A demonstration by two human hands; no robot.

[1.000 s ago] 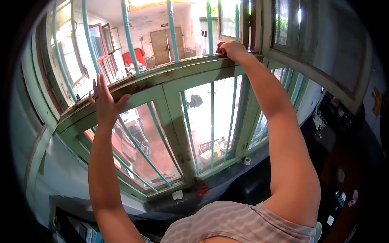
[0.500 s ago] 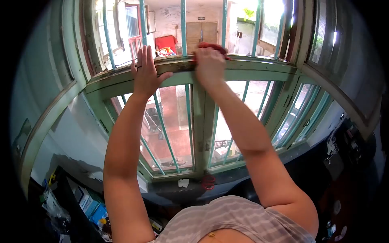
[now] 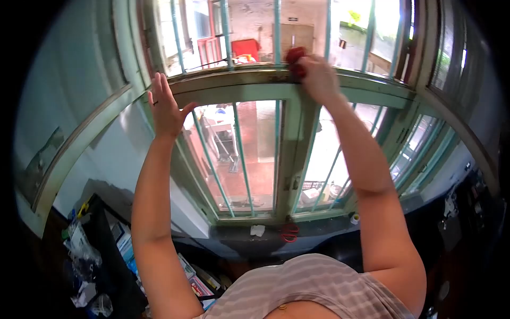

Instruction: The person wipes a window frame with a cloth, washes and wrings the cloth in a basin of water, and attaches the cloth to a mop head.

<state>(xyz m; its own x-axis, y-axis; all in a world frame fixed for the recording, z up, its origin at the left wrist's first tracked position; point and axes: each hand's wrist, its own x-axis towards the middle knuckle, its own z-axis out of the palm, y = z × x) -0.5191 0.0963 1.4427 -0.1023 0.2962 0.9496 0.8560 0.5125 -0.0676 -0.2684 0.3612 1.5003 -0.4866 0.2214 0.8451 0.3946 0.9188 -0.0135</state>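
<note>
My right hand (image 3: 320, 81) is closed around a bunched red cloth (image 3: 296, 55) at the wooden crossbar (image 3: 234, 84) of a green window frame, near its middle. Part of the cloth is hidden by my fingers. Further left, my left hand (image 3: 167, 112) has its fingers stretched up and its thumb spread, at the left end of the same crossbar. It holds nothing, and a dark ring shows on one finger. Whether its palm presses on the wood I cannot tell. Teal vertical bars (image 3: 278, 32) stand just behind the crossbar.
Red-handled scissors (image 3: 289, 232) and a crumpled white piece (image 3: 257, 230) lie on the dark sill (image 3: 329, 226) below. Open window panels (image 3: 87, 119) flank me on the left and right. Packages and plastic bags (image 3: 85, 252) fill the lower left. Beyond the bars is a courtyard.
My left hand has shifted left along the crossbar, its thumb still spread. The right hand stays near the middle with the red cloth, now bunched upright. The camera view has turned slightly left.
</note>
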